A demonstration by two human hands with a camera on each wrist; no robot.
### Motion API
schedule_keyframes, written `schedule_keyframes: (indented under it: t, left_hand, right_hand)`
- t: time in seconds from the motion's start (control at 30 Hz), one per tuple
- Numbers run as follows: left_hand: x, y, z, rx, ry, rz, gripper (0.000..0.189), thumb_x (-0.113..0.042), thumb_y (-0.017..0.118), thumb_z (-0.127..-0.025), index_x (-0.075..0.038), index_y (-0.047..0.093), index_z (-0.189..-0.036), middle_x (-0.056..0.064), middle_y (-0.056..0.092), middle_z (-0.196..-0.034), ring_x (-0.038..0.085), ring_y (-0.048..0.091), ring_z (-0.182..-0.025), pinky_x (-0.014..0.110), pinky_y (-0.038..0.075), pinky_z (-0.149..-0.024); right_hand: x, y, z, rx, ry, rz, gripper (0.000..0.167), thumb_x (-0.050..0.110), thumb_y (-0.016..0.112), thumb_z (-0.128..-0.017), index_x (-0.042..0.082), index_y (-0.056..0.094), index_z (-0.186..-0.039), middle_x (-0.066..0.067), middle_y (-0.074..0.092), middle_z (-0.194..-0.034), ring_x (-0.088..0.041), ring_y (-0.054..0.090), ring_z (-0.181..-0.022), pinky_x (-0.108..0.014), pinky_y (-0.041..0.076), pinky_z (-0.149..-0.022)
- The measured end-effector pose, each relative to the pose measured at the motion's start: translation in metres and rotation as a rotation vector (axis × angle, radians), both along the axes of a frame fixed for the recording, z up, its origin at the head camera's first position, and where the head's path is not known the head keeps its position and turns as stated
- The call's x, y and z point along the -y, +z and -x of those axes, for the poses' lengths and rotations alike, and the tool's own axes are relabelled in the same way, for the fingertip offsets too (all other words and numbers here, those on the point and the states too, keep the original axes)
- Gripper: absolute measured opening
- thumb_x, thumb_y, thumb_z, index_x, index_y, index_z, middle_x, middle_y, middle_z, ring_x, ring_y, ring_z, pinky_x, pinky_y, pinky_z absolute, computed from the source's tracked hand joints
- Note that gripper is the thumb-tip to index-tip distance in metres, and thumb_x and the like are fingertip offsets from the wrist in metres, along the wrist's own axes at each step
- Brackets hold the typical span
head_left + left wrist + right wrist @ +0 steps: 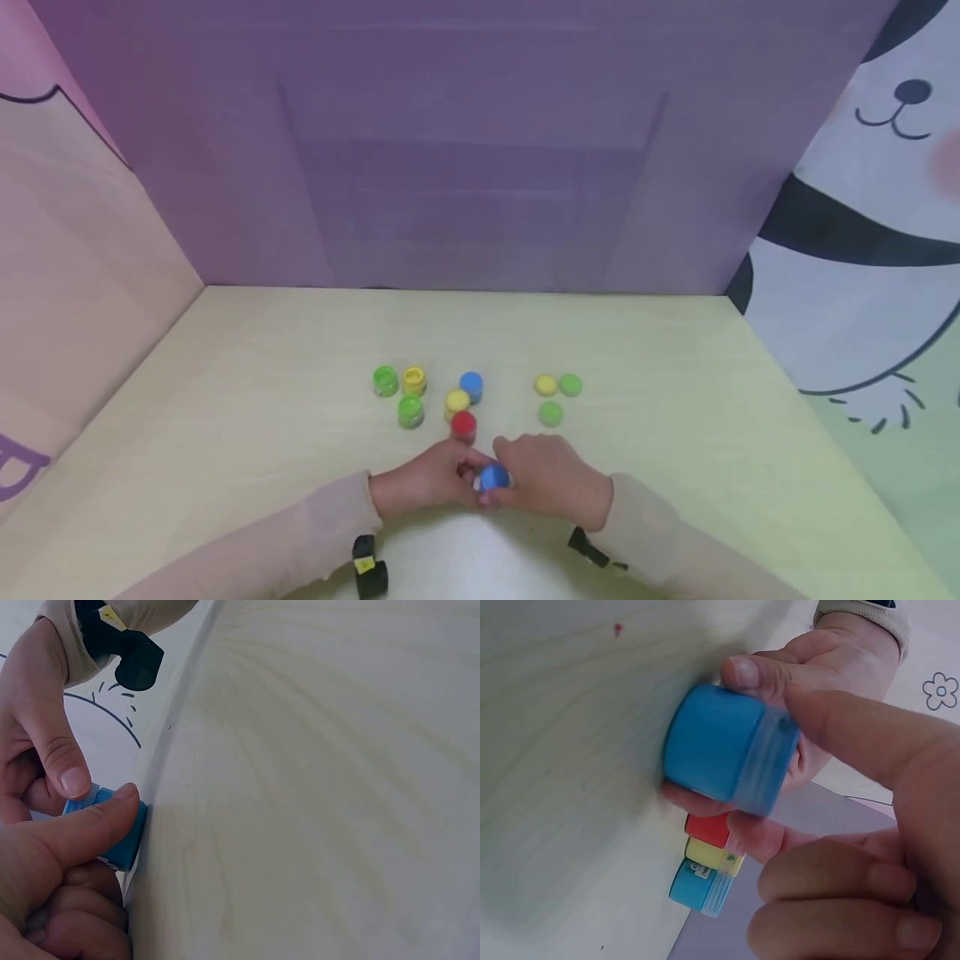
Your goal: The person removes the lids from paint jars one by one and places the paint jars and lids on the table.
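A small blue jar (pixel 494 477) with a translucent blue lid (pixel 766 761) is held between both hands close to the table. My left hand (pixel 429 480) grips its blue body, with the thumb across the side in the left wrist view. From the other side, my right hand (pixel 557 477) pinches the lid between thumb and fingers. Just beyond the hands stand a red jar (pixel 463 426), a yellow jar (pixel 457 403) and another blue jar (pixel 471 385), all with lids on.
Left of the row, two green jars (pixel 386 380) and a yellow jar (pixel 414 380) stand without lids. To the right lie a yellow lid (pixel 546 384) and two green lids (pixel 571 384). A purple panel (pixel 480 167) rises behind the pale table (pixel 262 367), with printed side walls.
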State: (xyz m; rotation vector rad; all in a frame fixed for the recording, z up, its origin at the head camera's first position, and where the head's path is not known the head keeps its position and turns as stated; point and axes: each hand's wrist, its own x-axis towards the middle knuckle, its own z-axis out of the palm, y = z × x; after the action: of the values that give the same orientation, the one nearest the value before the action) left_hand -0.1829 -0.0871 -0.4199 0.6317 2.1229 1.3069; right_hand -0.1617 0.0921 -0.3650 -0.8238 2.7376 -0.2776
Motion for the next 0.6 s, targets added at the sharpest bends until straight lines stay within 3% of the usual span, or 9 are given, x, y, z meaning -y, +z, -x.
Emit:
schedule_keyframes:
  t: [0.6]
  left_hand:
    - [-0.0001,-0.0034,0.0018,-0.009,0.010,0.025,0.025,-0.014,0.079,-0.074,-0.016,0.072,-0.098,-0.004,0.048,-0.063,0.011,0.041,-0.063,0.021,0.033,-0.056]
  right_hand:
    - [-0.0033,-0.0003,0.0059,0.012,0.173,0.079,0.025,0.019,0.073,-0.079,0.015,0.053,-0.094,0.009,0.050,-0.063,-0.005,0.041,-0.052,-0.018,0.038,-0.049]
